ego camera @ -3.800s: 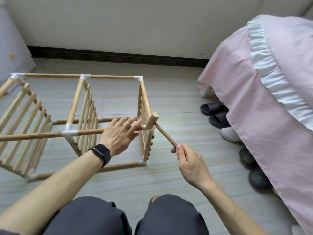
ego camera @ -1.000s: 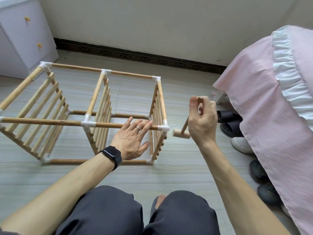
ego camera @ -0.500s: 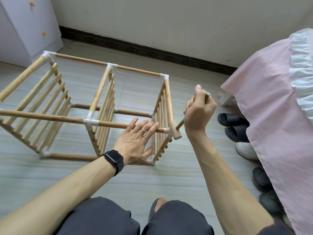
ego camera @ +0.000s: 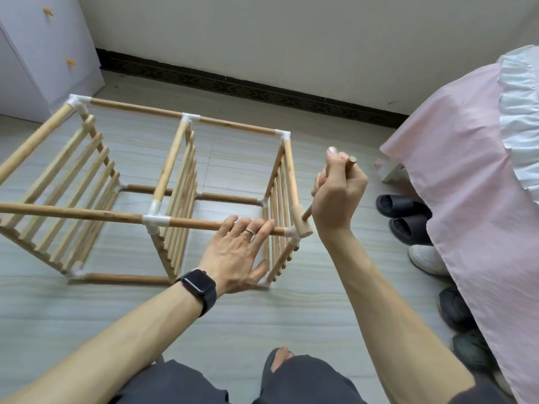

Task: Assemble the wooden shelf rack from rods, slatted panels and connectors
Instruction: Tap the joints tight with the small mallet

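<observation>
Pale striped floor tiles (ego camera: 233,316) carry the wooden shelf rack (ego camera: 172,167), which lies on its side in the middle-left of the view, ahead of the person's knees. Its 3 slatted panels (ego camera: 180,185) stand upright between long rods joined by white connectors. The near upper rod (ego camera: 87,212) runs from the left edge to the near right corner connector (ego camera: 291,232).

The left hand (ego camera: 236,255) rests on that rod just beside the corner, fingers straight and spread over the wood, curled round nothing. A ring (ego camera: 250,231) shows on 1 finger and a black watch (ego camera: 197,284) on the wrist. The right hand (ego camera: 338,199) is clenched round the handle of a small wooden mallet (ego camera: 302,221), thumb up along the handle's end. The mallet head sits right against the corner connector.

To the right hangs a pink bed cover (ego camera: 466,170) with black slippers (ego camera: 402,211) and a white shoe (ego camera: 425,259) at its foot. At far left stands a white cabinet (ego camera: 43,53) against the wall.
</observation>
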Action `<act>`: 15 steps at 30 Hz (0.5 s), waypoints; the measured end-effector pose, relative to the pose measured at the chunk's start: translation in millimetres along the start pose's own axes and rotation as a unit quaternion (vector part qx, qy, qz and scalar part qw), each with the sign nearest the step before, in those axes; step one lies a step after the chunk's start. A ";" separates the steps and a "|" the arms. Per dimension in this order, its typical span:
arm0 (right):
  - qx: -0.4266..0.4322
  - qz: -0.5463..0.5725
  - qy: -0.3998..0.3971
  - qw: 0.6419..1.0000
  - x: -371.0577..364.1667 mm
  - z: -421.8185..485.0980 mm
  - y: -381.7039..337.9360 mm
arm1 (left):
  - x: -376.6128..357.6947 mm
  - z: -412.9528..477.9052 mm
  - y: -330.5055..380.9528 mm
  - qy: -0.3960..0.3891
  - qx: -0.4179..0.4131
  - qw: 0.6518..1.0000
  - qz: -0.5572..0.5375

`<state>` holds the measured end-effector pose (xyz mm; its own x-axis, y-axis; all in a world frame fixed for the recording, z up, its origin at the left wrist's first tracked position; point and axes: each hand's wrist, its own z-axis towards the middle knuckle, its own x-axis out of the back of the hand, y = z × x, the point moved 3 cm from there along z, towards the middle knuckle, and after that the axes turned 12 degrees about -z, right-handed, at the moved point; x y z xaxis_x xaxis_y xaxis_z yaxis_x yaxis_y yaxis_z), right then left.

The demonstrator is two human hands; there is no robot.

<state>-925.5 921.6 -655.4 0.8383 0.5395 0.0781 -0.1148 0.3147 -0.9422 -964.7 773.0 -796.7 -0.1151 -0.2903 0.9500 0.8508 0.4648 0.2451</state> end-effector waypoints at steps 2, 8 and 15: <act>0.015 0.011 0.025 1.000 8.7 -2.8 -5.2 | 11.7 1.8 6.1 -0.003 0.018 1.000 -0.005; 0.057 -0.223 0.032 0.973 56.0 -10.3 4.7 | 59.5 -3.2 -2.2 -0.174 0.079 0.976 -0.101; -0.148 0.007 -0.104 0.983 90.2 -38.5 40.6 | 82.0 12.3 -14.7 -0.207 0.063 0.976 -0.020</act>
<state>-834.0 953.0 -699.2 0.7073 0.6997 0.1002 0.0605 0.0813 -0.9948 -993.0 752.6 -720.0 -0.3659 0.0410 0.9297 0.7751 0.5663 0.2801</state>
